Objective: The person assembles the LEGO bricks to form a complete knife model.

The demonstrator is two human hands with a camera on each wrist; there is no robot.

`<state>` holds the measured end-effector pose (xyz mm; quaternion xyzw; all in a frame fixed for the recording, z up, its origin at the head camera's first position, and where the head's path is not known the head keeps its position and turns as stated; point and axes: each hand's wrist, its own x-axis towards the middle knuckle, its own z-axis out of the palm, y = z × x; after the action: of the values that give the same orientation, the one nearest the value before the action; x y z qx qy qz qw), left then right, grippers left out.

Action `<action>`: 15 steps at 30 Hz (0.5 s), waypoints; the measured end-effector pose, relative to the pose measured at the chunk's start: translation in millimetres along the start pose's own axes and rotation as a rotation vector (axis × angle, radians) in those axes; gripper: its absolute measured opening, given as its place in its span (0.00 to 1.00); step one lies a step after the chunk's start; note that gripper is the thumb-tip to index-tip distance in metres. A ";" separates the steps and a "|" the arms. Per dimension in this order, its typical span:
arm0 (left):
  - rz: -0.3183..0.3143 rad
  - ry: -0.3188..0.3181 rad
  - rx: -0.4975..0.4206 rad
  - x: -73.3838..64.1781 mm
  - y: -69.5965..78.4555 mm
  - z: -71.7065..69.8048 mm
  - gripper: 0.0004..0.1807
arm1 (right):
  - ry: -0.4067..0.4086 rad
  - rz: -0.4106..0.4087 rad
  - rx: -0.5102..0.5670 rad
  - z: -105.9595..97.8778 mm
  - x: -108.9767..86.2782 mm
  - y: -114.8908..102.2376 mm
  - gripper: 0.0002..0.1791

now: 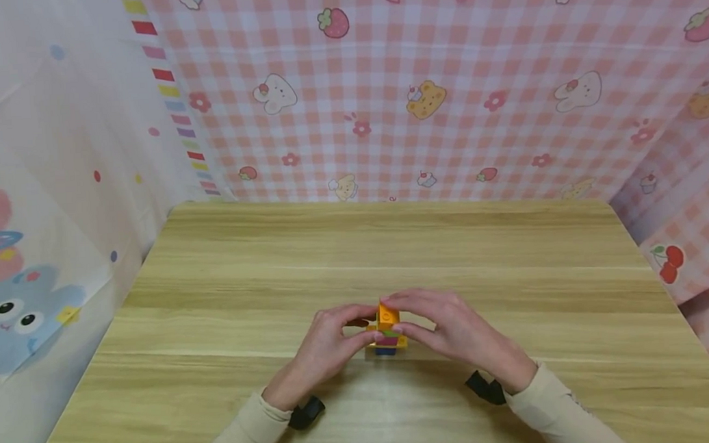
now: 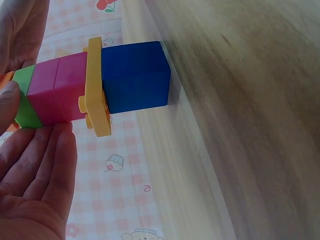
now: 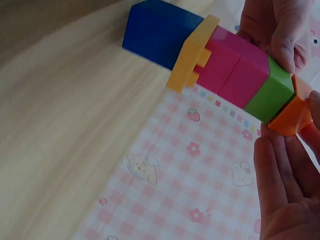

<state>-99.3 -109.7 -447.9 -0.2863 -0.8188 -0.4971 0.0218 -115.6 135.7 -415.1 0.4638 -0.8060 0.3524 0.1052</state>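
A tower of toy building blocks stands upright on the table, in front of the person. Its base is a blue block (image 2: 135, 77), topped by a flat yellow plate (image 2: 94, 87) that juts out past it. Two pink blocks (image 3: 232, 60) come above, then a green block (image 3: 270, 91). My left hand (image 1: 328, 340) holds the tower around the green block, thumb on the near side, fingers behind. At the top, my right hand (image 1: 438, 322) pinches an orange block (image 1: 388, 315) between thumb and fingers. The orange block sits tilted against the green one in the right wrist view.
The wood-grain table (image 1: 223, 279) has its far edge against a pink checked cloth (image 1: 380, 62). A white printed cloth (image 1: 27, 134) hangs at the left. Black straps (image 1: 307, 413) show at both wrists, below the sleeves.
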 end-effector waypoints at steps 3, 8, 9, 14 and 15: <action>0.004 -0.001 0.005 0.2 0.8 -0.6 0.17 | -0.016 -0.015 -0.017 -0.9 0.3 1.0 0.22; 0.003 -0.001 0.007 -0.2 1.7 -1.7 0.17 | -0.051 -0.014 -0.029 -2.0 3.7 -0.6 0.22; 0.005 0.000 0.007 -0.3 1.4 -1.7 0.17 | -0.058 -0.015 -0.037 -2.2 4.4 -1.2 0.22; 0.027 0.001 0.008 0.5 -0.7 -0.4 0.17 | -0.059 -0.018 -0.049 -0.8 2.7 -1.3 0.22; 0.034 0.001 0.007 0.8 -1.0 0.0 0.17 | -0.050 -0.020 -0.048 -0.2 1.4 -0.6 0.23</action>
<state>-100.5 -109.7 -448.4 -0.3000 -0.8156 -0.4938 0.0315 -115.9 134.7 -414.0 0.4778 -0.8119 0.3204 0.0994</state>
